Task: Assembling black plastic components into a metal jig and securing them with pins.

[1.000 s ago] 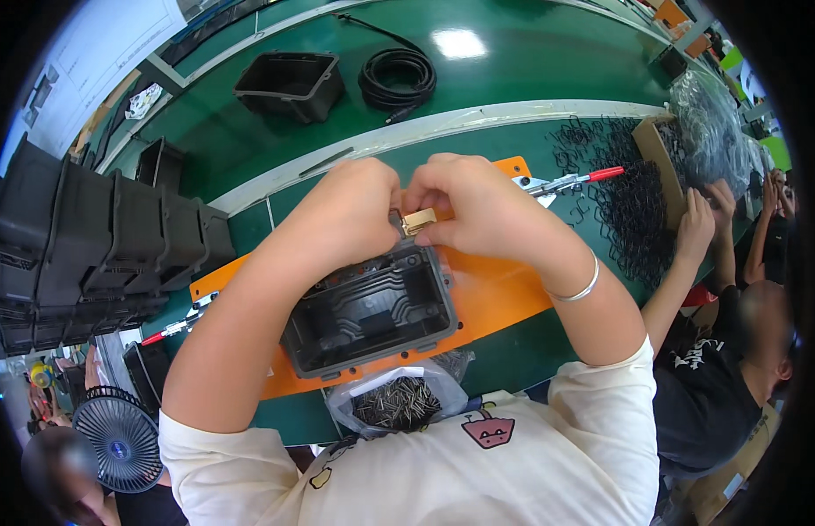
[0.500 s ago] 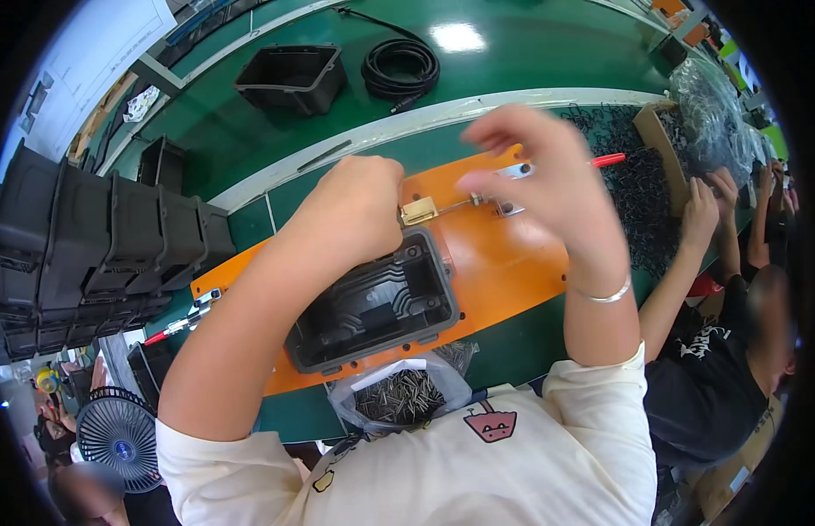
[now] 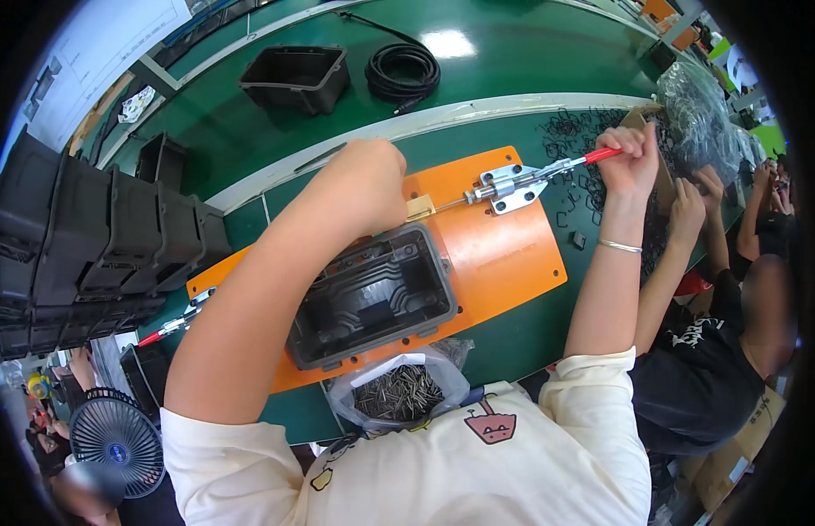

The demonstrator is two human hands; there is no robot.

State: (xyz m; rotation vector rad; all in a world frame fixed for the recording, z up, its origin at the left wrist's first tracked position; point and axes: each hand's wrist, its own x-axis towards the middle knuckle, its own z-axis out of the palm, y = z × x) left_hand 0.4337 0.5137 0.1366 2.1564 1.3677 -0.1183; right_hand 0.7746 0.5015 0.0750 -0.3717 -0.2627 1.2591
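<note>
My right hand (image 3: 632, 163) is closed around the red handle of a push-pull toggle clamp (image 3: 504, 187), bolted to the right end of an orange fixture plate (image 3: 512, 250). The clamp's thin rod reaches left to a brass-coloured block (image 3: 419, 208). Beside that block my left hand (image 3: 369, 186) is curled shut at the far edge of a dark grey plastic box (image 3: 381, 298); its fingertips and whatever they grip are hidden. The box sits open side up on the plate. A second red-handled clamp (image 3: 175, 324) shows at the plate's left end, partly behind my left forearm.
A bag of metal pins (image 3: 398, 393) lies in front of the box. Stacked grey boxes (image 3: 118, 228) stand left. Beyond the white rail are another box (image 3: 295, 79) and a coiled black cable (image 3: 403, 74). Black wire clips (image 3: 578, 140) and a co-worker's hands (image 3: 692, 203) are at right.
My right hand has moved right, from above the clamp's body to its red handle, and closed on it. My left hand stays at the box's far edge.
</note>
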